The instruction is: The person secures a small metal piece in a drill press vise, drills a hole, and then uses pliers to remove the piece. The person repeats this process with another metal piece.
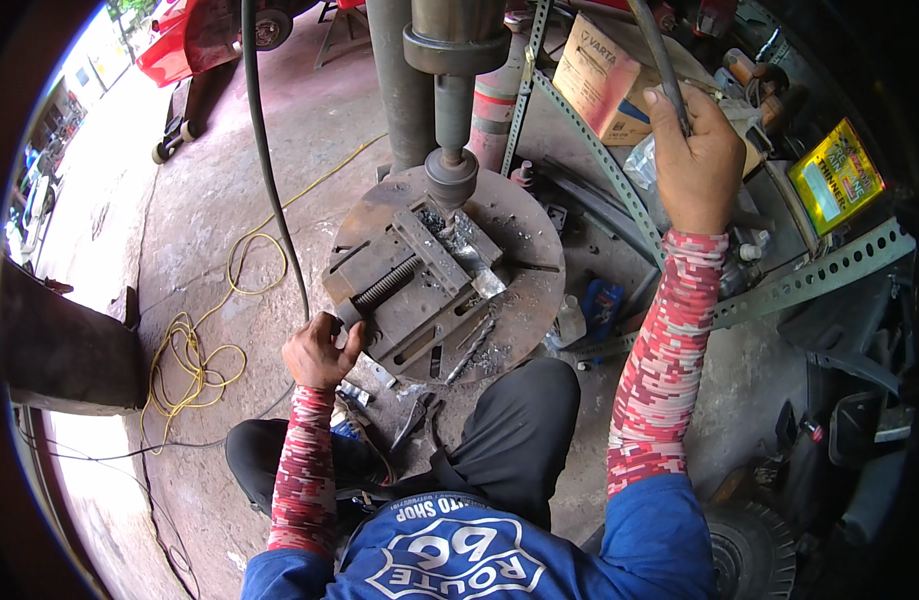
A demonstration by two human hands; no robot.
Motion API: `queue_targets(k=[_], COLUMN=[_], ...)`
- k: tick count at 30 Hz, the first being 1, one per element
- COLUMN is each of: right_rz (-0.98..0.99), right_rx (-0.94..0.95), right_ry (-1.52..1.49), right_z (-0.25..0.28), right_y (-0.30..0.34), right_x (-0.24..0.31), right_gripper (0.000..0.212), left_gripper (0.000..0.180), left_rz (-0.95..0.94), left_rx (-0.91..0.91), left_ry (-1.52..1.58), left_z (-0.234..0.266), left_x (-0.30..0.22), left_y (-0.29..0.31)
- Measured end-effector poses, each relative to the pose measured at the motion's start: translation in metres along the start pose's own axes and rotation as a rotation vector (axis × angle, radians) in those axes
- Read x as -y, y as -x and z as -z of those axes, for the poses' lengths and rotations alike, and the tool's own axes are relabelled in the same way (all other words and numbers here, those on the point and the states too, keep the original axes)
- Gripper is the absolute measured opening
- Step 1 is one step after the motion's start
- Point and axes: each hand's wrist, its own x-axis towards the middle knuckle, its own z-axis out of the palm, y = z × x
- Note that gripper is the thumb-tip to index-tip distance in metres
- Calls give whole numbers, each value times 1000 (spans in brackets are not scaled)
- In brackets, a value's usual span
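A drill press chuck hangs over a round metal table. On that table lies a drill press vise, its screw pointing toward me. A piece of metal sits at the far jaws among shavings; the drill's tip is hard to make out there. My left hand is closed at the near end of the vise screw, where the handle is mostly hidden by the fingers. Raised at the upper right, my right hand is wrapped round a dark feed lever.
Behind the table rises the press column. A perforated metal frame and a cardboard box stand to the right. A blue bottle is beside the table. Yellow cord coils on the floor, and a black cable hangs at left.
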Motion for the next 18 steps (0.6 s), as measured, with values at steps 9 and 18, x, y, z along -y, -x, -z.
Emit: queue_targets(k=[9,18], right_rz=[-20,4], right_rx=[1,-12], right_ry=[-11,-14], right_z=[0,-1], right_y=[1,0], right_x=[0,-1], right_gripper=[22,21], left_gripper=[48,46], left_rz=[-2,-9], left_rx=[2,4], left_ry=[0,-19], left_z=[1,3], left_x=[0,-3], left_y=[0,-1])
